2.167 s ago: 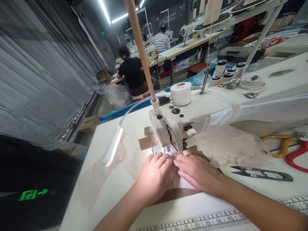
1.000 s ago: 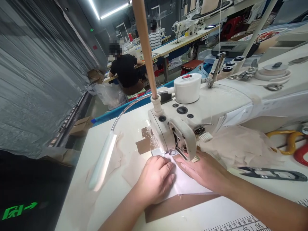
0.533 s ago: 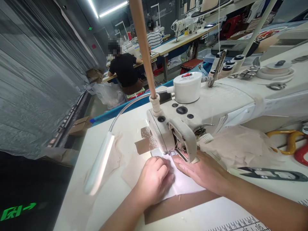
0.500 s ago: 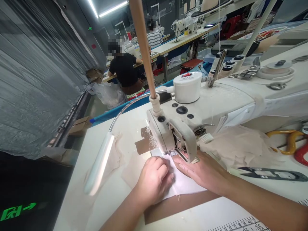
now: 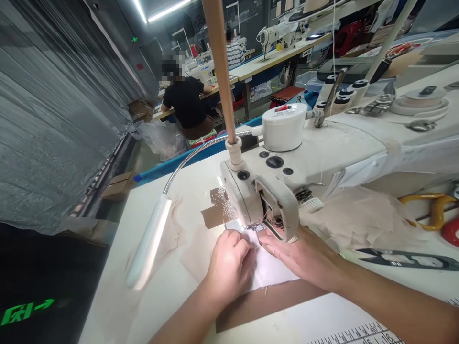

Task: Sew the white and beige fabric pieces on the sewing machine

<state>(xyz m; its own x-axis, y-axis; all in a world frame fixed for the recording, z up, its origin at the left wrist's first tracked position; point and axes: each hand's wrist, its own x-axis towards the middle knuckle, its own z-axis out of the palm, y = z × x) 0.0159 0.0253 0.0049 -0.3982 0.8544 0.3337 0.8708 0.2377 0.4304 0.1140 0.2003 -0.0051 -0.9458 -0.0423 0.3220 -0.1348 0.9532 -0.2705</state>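
Note:
A piece of white fabric (image 5: 274,271) lies under the head of the sewing machine (image 5: 234,196), its front edge frayed with loose threads. My left hand (image 5: 229,267) rests on the fabric's left part, fingers curled in and closed on it; the fingertips are mostly hidden. On the other side, my right hand (image 5: 308,253) lies flat with fingers stretched towards the presser foot (image 5: 256,228), pressing the fabric down. The machine's guard partly covers those fingers. Below the fabric shows a brown strip (image 5: 258,308) on the table.
A lamp (image 5: 148,243) on a bendable neck hangs at the left. Thread snips (image 5: 405,259), yellow-handled scissors (image 5: 426,210) and crumpled beige fabric (image 5: 362,212) lie at the right. A printed ruler (image 5: 358,332) runs along the front. Two people sit at machines further back.
The left hand's fingers have drawn in more tightly on the fabric, and its thumb is now tucked out of sight. The right hand stays almost in place. The view has shifted slightly.

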